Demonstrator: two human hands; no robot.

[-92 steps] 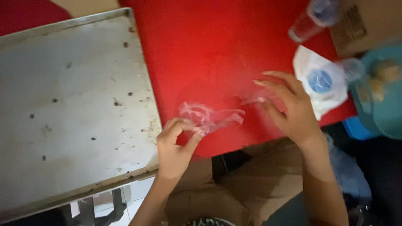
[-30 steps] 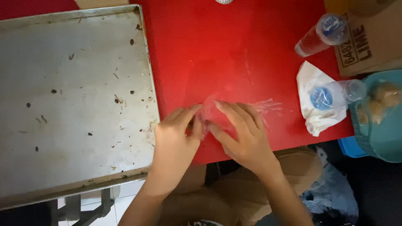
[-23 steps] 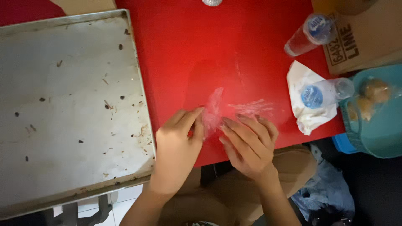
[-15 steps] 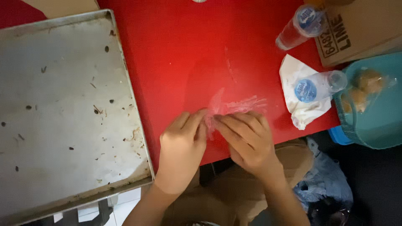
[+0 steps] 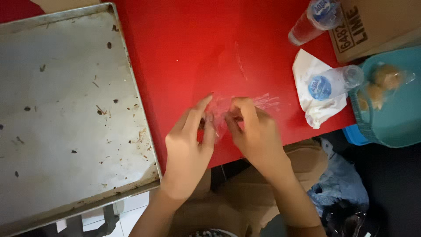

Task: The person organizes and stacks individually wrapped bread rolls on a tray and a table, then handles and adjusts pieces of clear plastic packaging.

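Two bare forearms are seen without sleeves, watch or rings, the left hand [image 5: 186, 151] and right hand [image 5: 256, 136] ungloved, above tan trousers.

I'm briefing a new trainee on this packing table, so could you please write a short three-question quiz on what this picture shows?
1. True or false: both hands are on the clear plastic wrapper that lies on the red table.
2. Which thing lies to the left of the left hand? A) the metal tray B) the teal basket C) the cardboard box
3. Fill in: the small bottle with the blue cap lies on a white ____.

Key:
1. True: the left hand and the right hand pinch it between them.
2. A
3. Cloth or tissue; which of the two cannot be told.
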